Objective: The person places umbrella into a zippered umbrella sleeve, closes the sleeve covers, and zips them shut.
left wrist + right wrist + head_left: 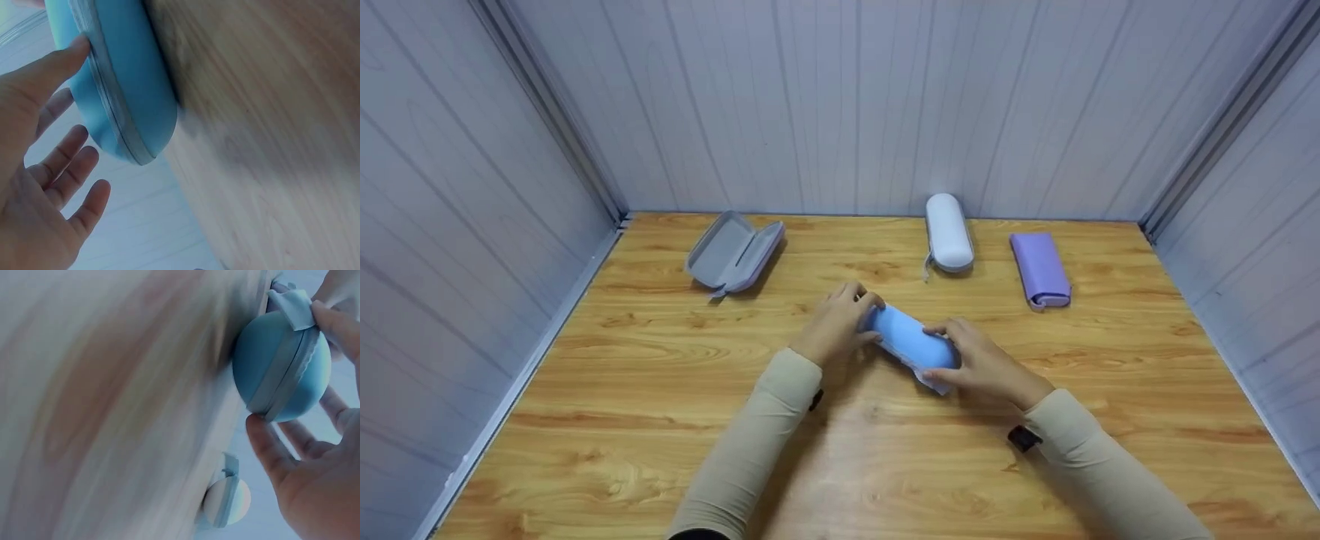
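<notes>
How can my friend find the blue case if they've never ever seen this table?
Start with the wooden table and look near its middle. There, between the person's left hand and right hand, is a rounded blue case. It's the only blue one: the others are an open grey-lined case, a white case and a purple case.

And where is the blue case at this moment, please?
In the head view, the blue case is just right of centre, between the left hand and right hand, lower than the white case.
</notes>
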A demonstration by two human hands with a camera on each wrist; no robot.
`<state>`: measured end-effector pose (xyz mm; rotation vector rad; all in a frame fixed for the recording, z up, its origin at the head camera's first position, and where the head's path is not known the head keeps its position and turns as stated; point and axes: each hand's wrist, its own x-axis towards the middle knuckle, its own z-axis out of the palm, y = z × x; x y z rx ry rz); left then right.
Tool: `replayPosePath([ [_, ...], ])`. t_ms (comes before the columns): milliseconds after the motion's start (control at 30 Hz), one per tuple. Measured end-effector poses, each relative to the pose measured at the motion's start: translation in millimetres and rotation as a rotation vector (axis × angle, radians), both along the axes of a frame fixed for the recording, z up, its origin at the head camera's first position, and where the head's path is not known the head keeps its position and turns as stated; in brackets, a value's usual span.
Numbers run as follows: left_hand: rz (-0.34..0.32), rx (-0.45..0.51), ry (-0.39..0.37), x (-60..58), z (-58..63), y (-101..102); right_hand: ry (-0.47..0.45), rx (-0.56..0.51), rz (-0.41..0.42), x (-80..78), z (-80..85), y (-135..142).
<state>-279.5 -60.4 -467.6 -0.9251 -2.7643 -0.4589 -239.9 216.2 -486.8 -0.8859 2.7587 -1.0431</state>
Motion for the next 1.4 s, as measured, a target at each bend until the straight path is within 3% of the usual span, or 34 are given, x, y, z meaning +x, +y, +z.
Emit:
replayPosePath([
  [300, -0.001, 0.051, 0.027, 0.3, -2.2, 1, 0.140, 0.020, 0.032, 7.2, -3.6, -8],
  [733, 0.070, 0.057, -0.008, -1.8, -8.8, 7, 0.102, -0.015, 0.046, 12.4, -1.7, -15],
  [900, 0.051, 0.095, -0.085, -1.4, -8.7, 5, 0.117, -0.032, 0.030, 11.7, -2.8, -24],
  [1167, 0.031, 0.090, -0.300, 1.7, -9.8, 0, 0.094, -0.022, -0.046, 4.5, -0.8, -38],
  [1400, 0.013, 0.119, -0.372, 6.2, -11.7, -3, 0.045, -0.018, -0.100, -1.4, 0.2, -44],
])
